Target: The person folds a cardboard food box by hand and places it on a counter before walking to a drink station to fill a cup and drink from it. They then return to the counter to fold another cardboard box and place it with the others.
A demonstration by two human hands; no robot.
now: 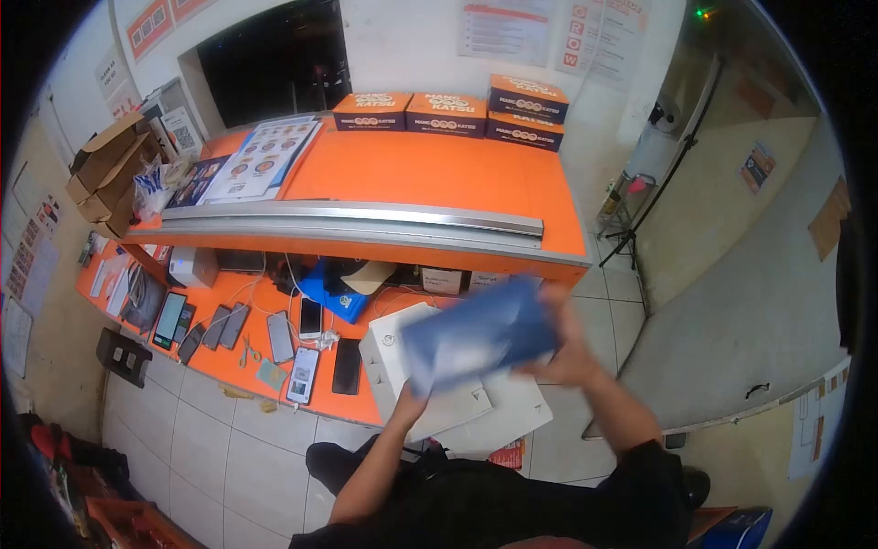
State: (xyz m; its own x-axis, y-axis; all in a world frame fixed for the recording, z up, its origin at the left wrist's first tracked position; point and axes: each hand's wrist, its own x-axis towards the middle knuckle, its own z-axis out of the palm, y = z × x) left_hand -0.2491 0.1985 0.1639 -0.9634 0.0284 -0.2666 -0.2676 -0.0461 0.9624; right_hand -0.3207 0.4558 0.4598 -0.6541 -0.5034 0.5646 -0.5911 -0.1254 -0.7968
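Head view: a blurred blue box [482, 334] is held between the left hand [408, 409], at its near-left corner, and the right hand [571, 354], at its right end, above flat white sheets [514, 416]; to their left, phones [346, 366] are spread on the orange desk [350, 408]

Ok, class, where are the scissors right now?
In the head view, the scissors lie left of centre on the orange lower surface, just left of a grey phone.

Orange counter [412, 174], two levels, cluttered.
Upper level: boxes [370, 119] along back, menu sheets [261, 163] left. Lower level: several phones [302, 377], scissors [245, 351], white cables [292, 274], white box [194, 269] further back, white cardboard [377, 346] at right, overhanging front edge.
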